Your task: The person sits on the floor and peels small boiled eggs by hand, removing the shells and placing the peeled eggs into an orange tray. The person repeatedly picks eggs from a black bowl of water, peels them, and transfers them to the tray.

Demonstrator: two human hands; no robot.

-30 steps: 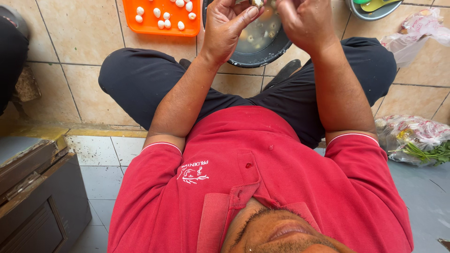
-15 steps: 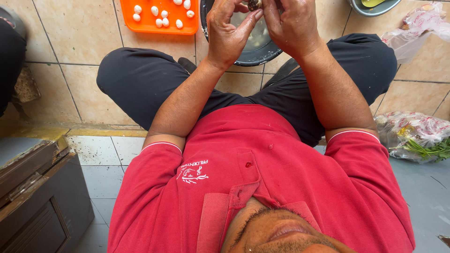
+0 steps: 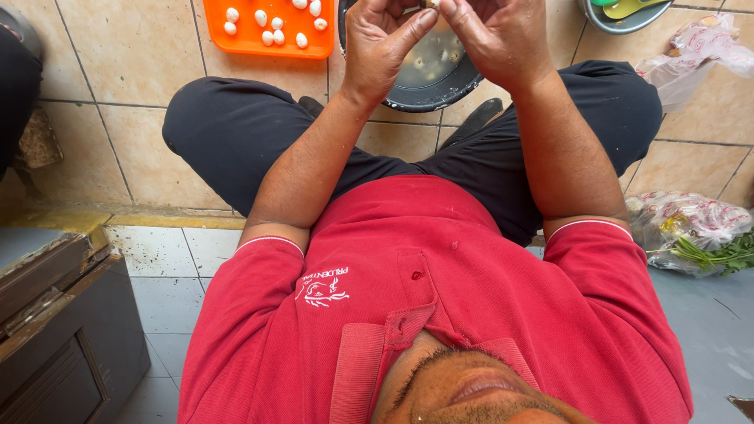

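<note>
Both hands have drawn closer over the dark bowl: the left hand and right hand now pinch one small pale clove at twelve o'clock. Peeled cloves lie on the orange tray at eleven o'clock, suggesting the peeling is mid-batch.

Tray: bright orange, carrying small white peeled pieces.
Bowl: dark, near-black rim, grey wet inside with pale flecks.
Second bowl: grey metal, with green and yellow utensils inside.
Shirt: red, white piping at the sleeve cuffs, small white emblem on the chest.
Trousers: plain black.
Floor tiles: beige with dark grout lines; nearer tiles grey and speckled.
Plastic bags: clear with red-and-white print; green leaves beside one.
Cabinet: dark grey.
</note>
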